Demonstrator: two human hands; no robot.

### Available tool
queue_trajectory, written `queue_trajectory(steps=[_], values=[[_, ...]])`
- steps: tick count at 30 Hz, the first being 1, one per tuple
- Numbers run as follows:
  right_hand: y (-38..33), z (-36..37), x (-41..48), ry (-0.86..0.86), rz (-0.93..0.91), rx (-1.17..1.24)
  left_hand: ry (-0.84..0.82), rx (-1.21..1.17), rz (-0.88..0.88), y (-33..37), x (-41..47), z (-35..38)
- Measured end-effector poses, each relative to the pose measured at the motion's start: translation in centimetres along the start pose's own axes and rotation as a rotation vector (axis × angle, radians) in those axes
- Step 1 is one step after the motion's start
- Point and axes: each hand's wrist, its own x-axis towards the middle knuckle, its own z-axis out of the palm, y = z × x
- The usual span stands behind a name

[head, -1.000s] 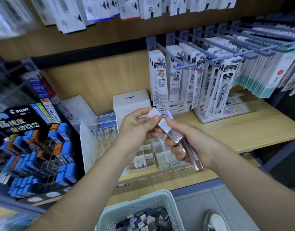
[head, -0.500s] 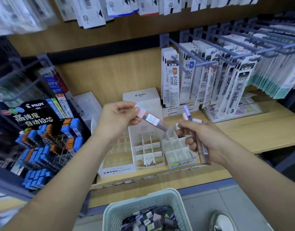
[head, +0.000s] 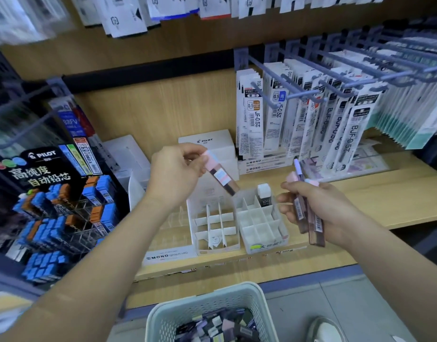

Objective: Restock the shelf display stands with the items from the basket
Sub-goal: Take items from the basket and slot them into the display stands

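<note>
**Wooden shelf, one lead case headed for the divided stand**

Pale wooden shelf [head: 397, 191] runs across the middle of the frame, with three small display stands at its front edge, centre. My left hand [head: 174, 174] pinches a single pink-capped lead case [head: 221, 175] by its top. The case tilts down to the right, with its lower end just above the back of the right-hand white stand [head: 260, 223]. I judge it is meant for one of those slots. One white-capped case [head: 263, 195] already stands upright in a back compartment; the other cells look unfilled.

My right hand [head: 318, 208], right of centre, is clenched around a bundle of similar cases [head: 308, 218]. I hold them together as a ready supply, so I need not reach down each time. The basket [head: 202, 296] at bottom centre holds many more of them.

Writing I can read: "PILOT" on the white box [head: 207, 141] behind the stands and on the black display [head: 40, 169] at left. "MONO graph MG" is on the front of the clear stand [head: 167, 255]. "JF-0.5" and "BJF-0.5" are on the hanging refill packs [head: 254, 114] at upper right.
</note>
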Motion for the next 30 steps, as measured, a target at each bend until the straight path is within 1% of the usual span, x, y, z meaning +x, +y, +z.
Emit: queue_trajectory(steps=[4,6,10,13,17,24,30], values=[[0.4,2.2,-0.2,-0.070,-0.031,-0.023,0.079,0.023,-0.029,-1.1,0.2,-3.0],[0.6,3.0,-0.2,-0.063,-0.039,-0.030,0.052,0.076,-0.012,-1.7,-0.1,-2.6],[0.8,3.7,-0.1,-0.062,-0.054,-0.023,-0.049,0.164,0.059,-2.5,-0.6,0.5],[1.1,3.8,0.0,-0.086,-0.066,0.000,-0.066,0.249,0.140,-3.0,-0.7,2.5],[1.3,3.8,0.3,-0.104,-0.053,0.022,-0.093,0.348,0.166,-3.8,-0.8,3.8],[1.5,3.7,0.5,-0.100,-0.032,-0.014,-0.121,0.349,0.105,-4.7,-0.8,4.6],[1.9,3.8,0.6,-0.118,-0.057,-0.079,-0.090,0.339,0.177,-4.9,-0.8,4.6]])
